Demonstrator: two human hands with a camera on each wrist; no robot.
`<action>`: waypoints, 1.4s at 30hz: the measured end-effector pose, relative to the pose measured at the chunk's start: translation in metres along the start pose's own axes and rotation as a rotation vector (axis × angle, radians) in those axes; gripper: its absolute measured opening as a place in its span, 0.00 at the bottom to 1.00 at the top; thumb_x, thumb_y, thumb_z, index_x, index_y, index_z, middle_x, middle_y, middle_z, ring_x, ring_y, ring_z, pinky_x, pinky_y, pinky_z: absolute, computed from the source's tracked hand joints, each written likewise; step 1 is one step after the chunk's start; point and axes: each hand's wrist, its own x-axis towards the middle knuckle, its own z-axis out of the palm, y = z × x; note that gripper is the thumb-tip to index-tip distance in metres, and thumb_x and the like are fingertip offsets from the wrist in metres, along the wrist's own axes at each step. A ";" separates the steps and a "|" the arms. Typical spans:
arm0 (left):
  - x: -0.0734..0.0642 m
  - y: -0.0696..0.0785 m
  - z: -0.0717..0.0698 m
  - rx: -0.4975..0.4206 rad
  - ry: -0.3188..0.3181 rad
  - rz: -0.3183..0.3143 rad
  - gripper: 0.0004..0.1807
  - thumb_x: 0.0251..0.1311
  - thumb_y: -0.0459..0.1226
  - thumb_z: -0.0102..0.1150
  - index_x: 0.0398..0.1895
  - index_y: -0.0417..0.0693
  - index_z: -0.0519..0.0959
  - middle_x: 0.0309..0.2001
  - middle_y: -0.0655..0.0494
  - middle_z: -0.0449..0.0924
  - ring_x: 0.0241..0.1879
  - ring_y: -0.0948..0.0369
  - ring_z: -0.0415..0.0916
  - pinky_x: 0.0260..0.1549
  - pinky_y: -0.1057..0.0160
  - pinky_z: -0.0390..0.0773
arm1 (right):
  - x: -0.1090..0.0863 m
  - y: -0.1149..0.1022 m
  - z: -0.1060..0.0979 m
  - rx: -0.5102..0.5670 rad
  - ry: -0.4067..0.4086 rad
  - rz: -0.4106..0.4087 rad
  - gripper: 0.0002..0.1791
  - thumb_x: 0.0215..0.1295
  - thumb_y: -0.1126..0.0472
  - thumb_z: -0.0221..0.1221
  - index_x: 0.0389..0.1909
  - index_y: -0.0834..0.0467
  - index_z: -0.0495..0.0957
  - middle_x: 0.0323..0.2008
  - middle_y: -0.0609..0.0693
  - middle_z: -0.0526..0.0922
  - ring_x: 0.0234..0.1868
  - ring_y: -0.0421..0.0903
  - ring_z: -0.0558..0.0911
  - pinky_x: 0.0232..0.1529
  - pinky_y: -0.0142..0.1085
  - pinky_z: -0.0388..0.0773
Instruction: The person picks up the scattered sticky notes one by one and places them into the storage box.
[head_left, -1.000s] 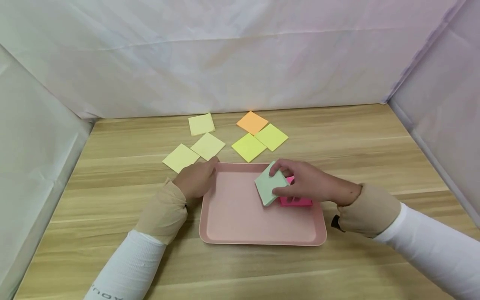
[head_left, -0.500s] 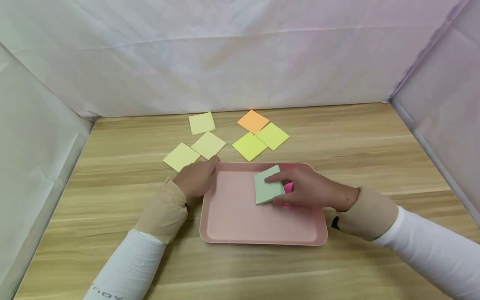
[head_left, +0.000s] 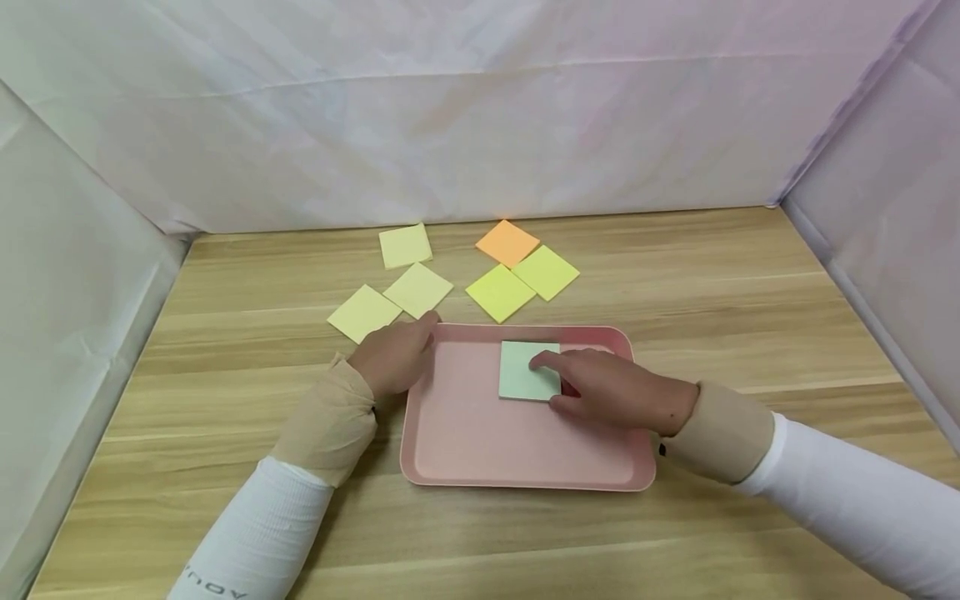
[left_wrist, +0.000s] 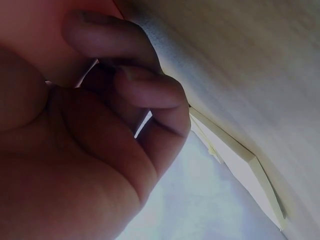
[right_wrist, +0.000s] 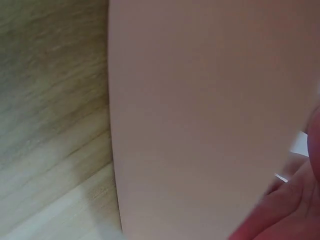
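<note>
Pinching mint-green sticky-note pad (head_left: 516,372) with right hand (head_left: 611,388), just inside the far edge of pink tray (head_left: 480,454). Gripping the far left corner with left hand (head_left: 393,358). Set on wood-grain worktop (head_left: 712,287), enclosed by white fabric walls (head_left: 480,142).

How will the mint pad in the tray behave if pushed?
The mint pad probably slides rather than rolls: flat and square. It likely resists tipping, lying low in the tray. Its thin edge suggests it's fairly light.

White sleeves (head_left: 262,525) (one lettered), beige cuffs (head_left: 322,427)
</note>
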 end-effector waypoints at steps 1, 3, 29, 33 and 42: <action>0.000 0.000 0.000 -0.001 0.000 0.000 0.07 0.75 0.37 0.39 0.42 0.47 0.68 0.31 0.46 0.79 0.30 0.53 0.78 0.30 0.51 0.77 | 0.000 0.000 0.000 -0.009 0.003 -0.001 0.24 0.64 0.61 0.66 0.61 0.57 0.74 0.20 0.40 0.72 0.25 0.36 0.69 0.32 0.29 0.69; 0.001 0.000 0.000 -0.002 -0.001 0.001 0.06 0.75 0.37 0.39 0.42 0.47 0.68 0.31 0.46 0.79 0.30 0.53 0.77 0.29 0.51 0.77 | 0.000 0.000 0.000 -0.019 0.010 -0.006 0.24 0.64 0.62 0.66 0.61 0.57 0.75 0.21 0.40 0.72 0.26 0.36 0.69 0.33 0.29 0.69; 0.001 0.001 0.000 -0.004 -0.005 0.002 0.07 0.75 0.37 0.39 0.42 0.47 0.69 0.32 0.45 0.80 0.32 0.53 0.79 0.32 0.50 0.78 | -0.015 0.045 -0.040 0.033 0.259 0.227 0.15 0.65 0.63 0.63 0.52 0.61 0.80 0.25 0.49 0.73 0.25 0.44 0.69 0.28 0.35 0.69; 0.002 0.001 0.000 -0.004 -0.003 0.006 0.07 0.75 0.37 0.39 0.42 0.47 0.69 0.31 0.46 0.79 0.32 0.52 0.79 0.32 0.50 0.78 | -0.019 0.062 -0.040 0.077 0.217 0.284 0.16 0.66 0.60 0.62 0.53 0.61 0.79 0.24 0.50 0.73 0.23 0.44 0.68 0.26 0.35 0.68; 0.000 0.000 0.001 -0.008 -0.001 0.002 0.06 0.75 0.37 0.40 0.41 0.48 0.69 0.31 0.46 0.78 0.31 0.53 0.78 0.31 0.51 0.77 | -0.024 0.092 -0.030 0.163 0.165 0.283 0.08 0.69 0.56 0.62 0.45 0.53 0.82 0.23 0.47 0.76 0.24 0.43 0.72 0.25 0.33 0.70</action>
